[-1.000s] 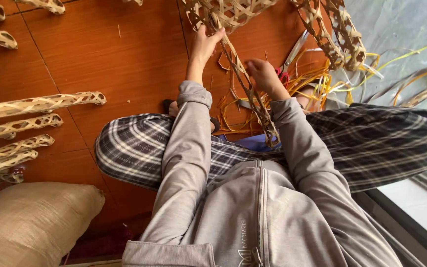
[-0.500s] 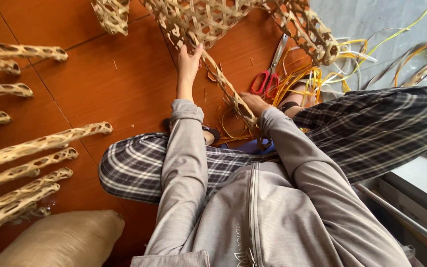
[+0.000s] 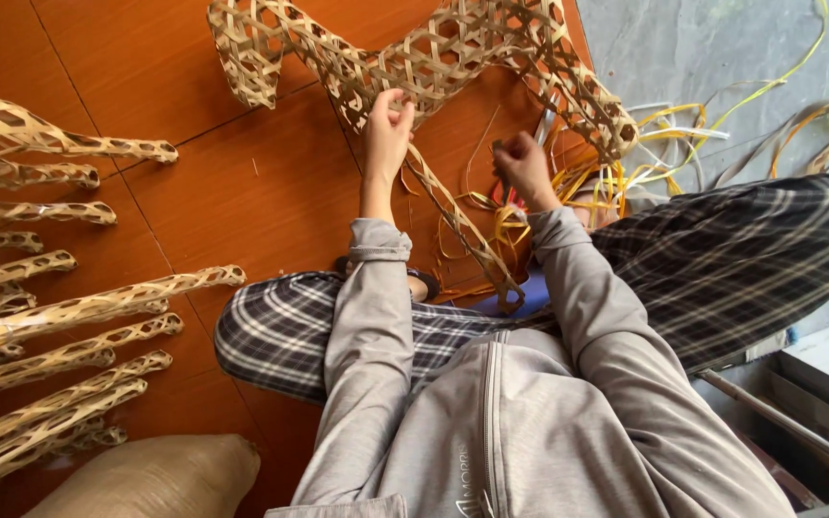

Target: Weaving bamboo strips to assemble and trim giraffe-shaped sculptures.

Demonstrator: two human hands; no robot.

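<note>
Head view, looking down at a seated person in a grey zip jacket and dark plaid trousers (image 3: 271,336) on a red-brown tiled floor (image 3: 242,201). Far left: a stack of pale open-weave bamboo lattice strips (image 3: 59,317), with a tan sack (image 3: 146,480) below them. Centre: left hand (image 3: 388,132) closed, fingers pinching the lower edge of a large hexagonal-weave bamboo lattice panel (image 3: 434,58) spread across the floor ahead. One long woven bamboo band (image 3: 462,230) runs from that grip back toward the lap. Right hand (image 3: 523,168) closed around a thin strip or small tool; cannot tell which. Beyond it, loose yellow and white splints (image 3: 645,144) on grey concrete. Judgement: good weaving here wants the left pinch holding the lattice edge firm while the right works close to the crossing, keeping tension even.
</note>
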